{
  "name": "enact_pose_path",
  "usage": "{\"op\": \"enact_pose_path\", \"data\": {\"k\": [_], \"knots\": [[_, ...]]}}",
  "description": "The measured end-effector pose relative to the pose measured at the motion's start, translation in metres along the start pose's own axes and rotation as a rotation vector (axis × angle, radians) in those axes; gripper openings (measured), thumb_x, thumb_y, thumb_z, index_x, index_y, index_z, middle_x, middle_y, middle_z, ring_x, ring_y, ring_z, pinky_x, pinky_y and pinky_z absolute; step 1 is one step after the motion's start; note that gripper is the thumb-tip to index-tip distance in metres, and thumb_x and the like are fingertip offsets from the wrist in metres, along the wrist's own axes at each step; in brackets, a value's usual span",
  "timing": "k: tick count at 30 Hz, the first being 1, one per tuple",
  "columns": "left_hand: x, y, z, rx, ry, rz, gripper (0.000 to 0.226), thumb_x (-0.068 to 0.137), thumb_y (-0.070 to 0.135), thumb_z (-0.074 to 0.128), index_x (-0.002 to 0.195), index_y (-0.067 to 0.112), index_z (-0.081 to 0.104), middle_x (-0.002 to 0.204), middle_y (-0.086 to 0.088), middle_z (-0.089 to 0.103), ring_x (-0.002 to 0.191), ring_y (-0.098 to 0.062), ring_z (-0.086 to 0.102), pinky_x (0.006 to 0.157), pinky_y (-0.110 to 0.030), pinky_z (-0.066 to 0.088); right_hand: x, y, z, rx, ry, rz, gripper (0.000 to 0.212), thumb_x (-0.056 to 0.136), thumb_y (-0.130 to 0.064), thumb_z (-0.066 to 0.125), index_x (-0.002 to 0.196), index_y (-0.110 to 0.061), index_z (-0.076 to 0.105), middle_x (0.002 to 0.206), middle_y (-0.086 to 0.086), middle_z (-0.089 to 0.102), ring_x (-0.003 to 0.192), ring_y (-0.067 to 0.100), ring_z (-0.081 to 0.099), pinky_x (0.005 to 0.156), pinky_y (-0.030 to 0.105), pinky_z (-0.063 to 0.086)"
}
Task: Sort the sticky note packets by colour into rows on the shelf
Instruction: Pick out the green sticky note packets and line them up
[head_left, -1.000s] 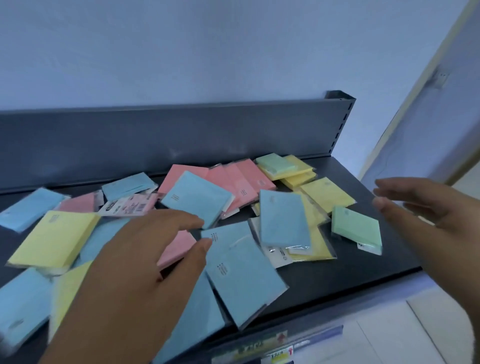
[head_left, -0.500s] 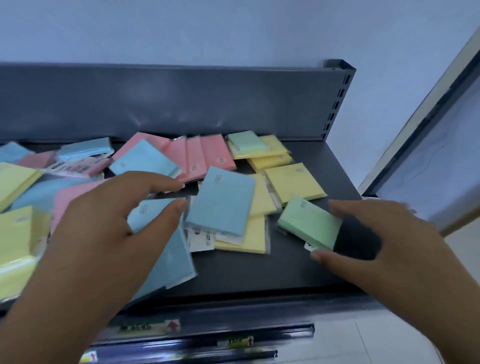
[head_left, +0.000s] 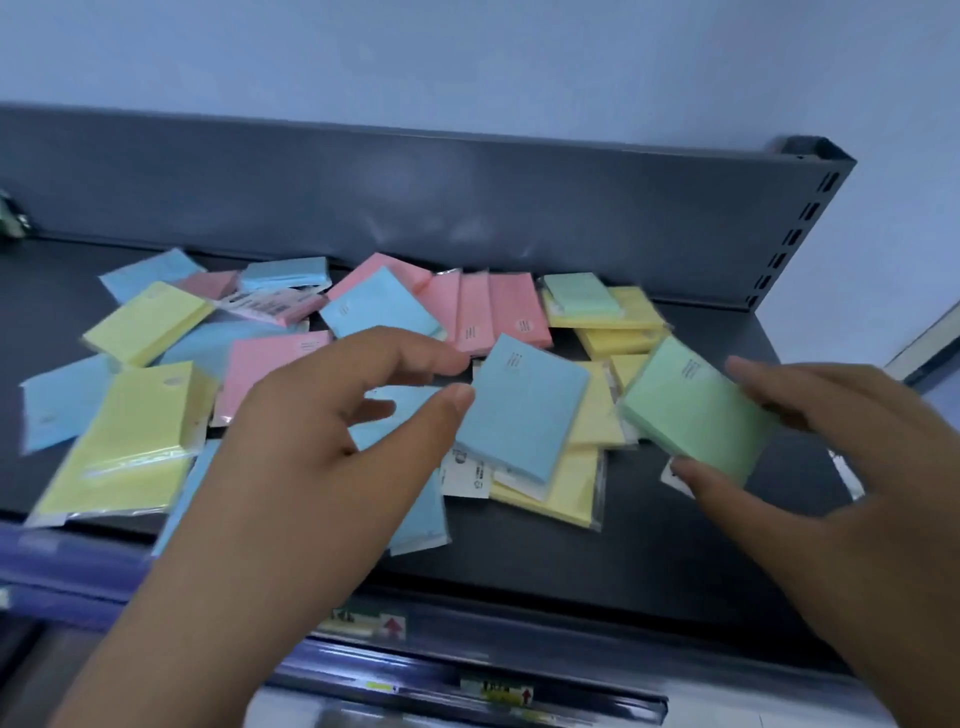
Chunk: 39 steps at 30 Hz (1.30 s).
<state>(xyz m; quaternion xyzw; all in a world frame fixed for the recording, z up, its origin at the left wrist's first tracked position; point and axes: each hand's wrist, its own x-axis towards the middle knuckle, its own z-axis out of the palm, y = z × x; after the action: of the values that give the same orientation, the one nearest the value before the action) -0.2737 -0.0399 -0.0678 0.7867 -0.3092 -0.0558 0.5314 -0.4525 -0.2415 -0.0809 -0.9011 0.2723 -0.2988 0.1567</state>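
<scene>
Green packet (head_left: 693, 413) in right hand (head_left: 810, 467)

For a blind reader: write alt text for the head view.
Right hand grips a green packet over a dark shelf strewn with unsorted blue, pink, yellow and green packets. Left hand hovers open beside a blue packet.

In front of me a dark grey metal shelf (head_left: 597, 551) with a raised back panel (head_left: 415, 208) carries a loose, unsorted scatter of sticky note packets (head_left: 467, 364): blue, pink, yellow and green, many overlapping. A large yellow packet (head_left: 124, 447) lies near the front left edge; three pink packets (head_left: 488, 312) sit side by side toward the back.
</scene>
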Motion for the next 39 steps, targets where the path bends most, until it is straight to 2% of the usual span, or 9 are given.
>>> {"op": "enact_pose_path", "data": {"k": [2,5,9,12,14,18,22,29,39], "knots": [[0.002,0.006,0.004,-0.125,-0.053,0.009,0.007,0.086,0.039,0.073,0.09,0.036,0.077,0.097,0.023,0.074,0.087,0.003,0.069,0.066,-0.007,0.049,0.004,-0.012,0.002,0.037,0.009,-0.045,0.066,0.071,-0.041,0.079,0.132,-0.021,0.066,0.117,-0.007,0.063,0.105,0.015,0.062,0.095,0.031,0.049],[0.005,0.011,0.005,-0.325,-0.148,-0.047,0.024,0.075,0.047,0.081,0.095,0.035,0.078,0.095,0.013,0.077,0.092,-0.006,0.073,0.077,-0.023,0.059,0.01,-0.041,0.01,0.074,0.008,-0.095,0.066,0.071,-0.04,0.08,0.133,-0.023,0.065,0.12,-0.01,0.06,0.107,0.01,0.06,0.097,0.01,0.04],[0.012,0.008,-0.015,-0.527,-0.179,-0.09,0.026,0.067,0.036,0.076,0.09,0.027,0.079,0.082,0.003,0.079,0.074,-0.014,0.075,0.063,-0.018,0.055,0.016,-0.091,0.029,0.093,0.046,-0.232,0.056,0.074,-0.034,0.077,0.128,-0.021,0.069,0.119,-0.006,0.062,0.107,-0.002,0.051,0.094,-0.002,0.03],[0.015,-0.01,-0.051,-0.554,-0.161,-0.068,0.013,0.076,0.022,0.081,0.089,0.022,0.079,0.082,-0.003,0.079,0.073,-0.019,0.075,0.063,-0.023,0.057,0.025,-0.127,0.046,0.139,0.054,-0.322,0.059,0.075,-0.036,0.078,0.132,-0.028,0.065,0.123,-0.01,0.061,0.116,-0.01,0.048,0.1,0.002,0.029],[0.016,-0.024,-0.082,-0.616,-0.118,-0.069,0.011,0.08,0.016,0.077,0.091,0.016,0.079,0.083,-0.008,0.079,0.075,-0.022,0.076,0.064,-0.024,0.058,0.033,-0.15,0.063,0.238,0.03,-0.321,0.07,0.074,-0.046,0.079,0.139,-0.037,0.056,0.131,-0.015,0.055,0.128,-0.005,0.049,0.108,0.016,0.04],[0.016,-0.049,-0.149,-0.775,-0.004,-0.139,0.014,0.075,0.013,0.075,0.088,0.009,0.079,0.085,-0.011,0.078,0.076,-0.029,0.077,0.062,-0.022,0.058,0.029,-0.216,0.102,0.663,-0.043,-0.073,0.061,0.08,-0.05,0.076,0.136,-0.033,0.061,0.132,-0.009,0.066,0.114,0.018,0.068,0.093,0.038,0.057],[0.019,-0.078,-0.218,-0.777,0.011,-0.167,0.013,0.072,0.017,0.071,0.081,0.017,0.081,0.081,-0.005,0.078,0.076,-0.026,0.077,0.064,-0.023,0.06,0.017,-0.288,0.128,0.882,-0.047,0.073,0.038,0.074,-0.035,0.073,0.111,-0.028,0.078,0.102,-0.006,0.08,0.089,0.015,0.076,0.076,0.019,0.059],[0.027,-0.124,-0.3,-0.706,-0.05,-0.173,0.024,0.075,0.02,0.07,0.097,0.016,0.08,0.1,-0.01,0.078,0.089,-0.026,0.077,0.076,-0.027,0.06,0.018,-0.375,0.167,0.901,-0.085,0.053,0.023,0.07,-0.035,0.074,0.088,-0.047,0.079,0.087,-0.016,0.079,0.081,0.005,0.075,0.071,0.012,0.056],[0.064,-0.145,-0.32,-0.533,-0.09,-0.105,0.015,0.082,0.02,0.068,0.091,0.025,0.079,0.096,-0.003,0.079,0.085,-0.024,0.076,0.07,-0.034,0.051,0.039,-0.39,0.195,0.728,-0.014,0.058,0.037,0.077,-0.019,0.08,0.082,-0.055,0.074,0.079,-0.023,0.075,0.07,-0.003,0.07,0.062,0.002,0.047]]}}
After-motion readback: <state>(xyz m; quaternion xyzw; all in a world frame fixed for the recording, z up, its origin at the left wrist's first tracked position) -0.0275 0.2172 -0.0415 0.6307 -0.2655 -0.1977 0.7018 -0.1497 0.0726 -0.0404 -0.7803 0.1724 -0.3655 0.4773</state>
